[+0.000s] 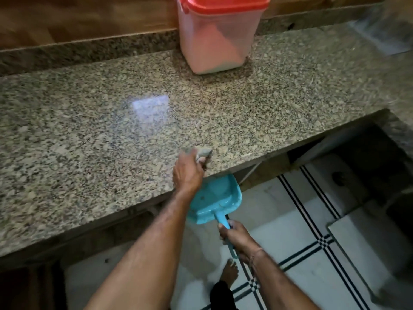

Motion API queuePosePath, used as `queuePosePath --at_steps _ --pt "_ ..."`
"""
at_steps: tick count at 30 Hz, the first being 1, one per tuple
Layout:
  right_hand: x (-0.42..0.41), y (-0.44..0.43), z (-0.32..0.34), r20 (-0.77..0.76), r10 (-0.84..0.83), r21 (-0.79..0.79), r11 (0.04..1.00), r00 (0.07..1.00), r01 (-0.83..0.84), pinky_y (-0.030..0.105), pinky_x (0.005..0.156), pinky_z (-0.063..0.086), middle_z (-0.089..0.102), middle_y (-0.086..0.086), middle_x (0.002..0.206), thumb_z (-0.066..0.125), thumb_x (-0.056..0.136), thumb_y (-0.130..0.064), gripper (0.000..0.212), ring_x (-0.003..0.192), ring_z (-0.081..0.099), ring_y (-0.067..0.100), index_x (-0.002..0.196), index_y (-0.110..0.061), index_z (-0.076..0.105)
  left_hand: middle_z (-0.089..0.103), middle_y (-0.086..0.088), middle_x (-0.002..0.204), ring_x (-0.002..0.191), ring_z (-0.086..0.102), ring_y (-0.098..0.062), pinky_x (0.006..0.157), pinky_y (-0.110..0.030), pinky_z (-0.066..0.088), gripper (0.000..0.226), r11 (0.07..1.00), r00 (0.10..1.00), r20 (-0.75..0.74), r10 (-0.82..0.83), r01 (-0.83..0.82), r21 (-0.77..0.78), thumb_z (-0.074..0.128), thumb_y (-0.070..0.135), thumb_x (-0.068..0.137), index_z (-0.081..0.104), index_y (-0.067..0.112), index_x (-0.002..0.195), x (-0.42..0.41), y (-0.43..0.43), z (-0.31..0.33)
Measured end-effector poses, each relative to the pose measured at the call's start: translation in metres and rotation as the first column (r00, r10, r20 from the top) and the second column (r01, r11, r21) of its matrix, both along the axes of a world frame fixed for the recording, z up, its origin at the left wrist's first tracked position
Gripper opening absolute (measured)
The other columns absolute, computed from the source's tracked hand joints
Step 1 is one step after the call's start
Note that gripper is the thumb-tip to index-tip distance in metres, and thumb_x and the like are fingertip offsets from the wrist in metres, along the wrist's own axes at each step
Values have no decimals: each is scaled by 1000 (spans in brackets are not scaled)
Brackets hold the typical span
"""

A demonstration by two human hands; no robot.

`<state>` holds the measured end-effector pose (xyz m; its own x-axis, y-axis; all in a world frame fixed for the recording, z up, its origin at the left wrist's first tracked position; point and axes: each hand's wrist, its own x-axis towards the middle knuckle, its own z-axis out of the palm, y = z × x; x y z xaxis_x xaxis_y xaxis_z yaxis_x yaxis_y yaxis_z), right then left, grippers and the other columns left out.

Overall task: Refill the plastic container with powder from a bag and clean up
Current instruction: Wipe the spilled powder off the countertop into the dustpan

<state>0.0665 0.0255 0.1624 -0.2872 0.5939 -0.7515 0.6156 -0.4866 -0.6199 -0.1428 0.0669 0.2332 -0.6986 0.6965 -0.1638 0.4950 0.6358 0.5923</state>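
A: Status of container?

B: Translucent plastic container with red lid (214,39) standing upright at the back of the speckled granite countertop (89,142), against the rear edge. Lid on. Pale powder visible inside, piled unevenly. Refill judged complete; clean-up in hand.

A: Left hand?

B: Left hand (187,173) closed around a small grey cloth or sponge (204,153), pressed on the countertop just inside the front edge. Exact material too blurred to tell.

A: Right hand?

B: Right hand (237,238) gripping the handle of a turquoise plastic dustpan (214,200). Pan held below the counter edge, mouth tucked under the lip, directly beneath the wiping hand.

A: Powder bag?

B: Not in view.

A: Failure modes from here?

B: Several, as judgement only.
1. Gap between pan mouth and counter underside: swept powder likely to fall past onto the white tiled floor with dark lines (290,220). Pale patch already visible on the floor beneath the pan, possibly spilled powder.
2. Fast sweep: fine powder likely to overshoot the pan or puff into the air.
3. Pan tilted toward the handle: contents likely to slide back over the rear wall.
4. Bare foot (230,271) directly below: risk of treading powder across the tiles.

A: Residue on the countertop?

B: Cannot tell against the speckled stone.
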Motion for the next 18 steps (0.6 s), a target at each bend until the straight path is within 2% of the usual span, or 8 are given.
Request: queuePosePath --at_steps 2,3,5,7,10,14,16,18 --pt "17 17 2 -17 37 -18 999 999 -37 22 61 49 57 1 76 58 102 -16 11 70 54 12 92 -19 62 54 12 85 70 50 -6 55 -17 31 17 969 970 -16 243 -242 49 48 30 106 64 24 111 -12 -9 9" --pt "25 23 3 -29 51 -24 998 998 -52 24 64 50 57 1 78 58 102 -16 8 72 55 13 96 -18 63 47 16 77 66 49 -4 49 -16 26 17 934 934 -46 355 -352 63 48 29 107 64 23 108 -23 -22 11" --pt "40 40 2 -44 65 -37 997 997 -67 26 68 51 60 1 80 58 102 -18 7 75 57 14 103 -14 63 49 14 82 66 51 -9 47 -17 24 17 896 887 -132 443 -442 40 52 27 105 65 19 114 -42 -49 11" --pt "51 53 -1 -39 71 -49 996 997 -73 28 70 52 62 2 81 59 102 -21 11 75 59 14 107 -11 62 56 -1 94 65 43 -7 49 -18 22 23 873 858 -201 472 -487 -26 55 27 103 65 10 116 -48 -59 1" --pt "64 64 -5 -30 75 -76 994 997 -77 32 74 51 62 3 80 60 101 -22 15 75 59 15 107 -9 63 65 -6 97 61 37 -2 51 -17 23 27 877 874 -169 455 -473 -83 54 29 104 68 8 114 -14 -34 -5" --pt "73 78 -6 -63 87 -89 992 994 -93 28 68 51 61 4 83 60 101 -20 14 76 58 14 109 -9 64 67 -2 110 76 41 -5 49 -16 21 24 963 958 -156 242 -257 -84 59 28 101 67 17 121 63 50 16" --pt "75 87 -8 -90 67 -91 993 994 -75 26 64 50 60 4 81 60 100 -18 7 73 57 13 100 -13 64 66 0 99 76 45 -7 50 -16 19 23 984 980 -108 167 -174 -50 58 34 101 67 23 119 88 94 19" --pt "80 96 -8 -94 32 -95 995 995 -41 25 65 51 61 2 81 61 100 -20 6 73 58 12 100 -15 64 64 3 88 73 53 -13 49 -20 25 21 987 987 29 161 -161 14 60 35 99 70 28 116 100 123 17"
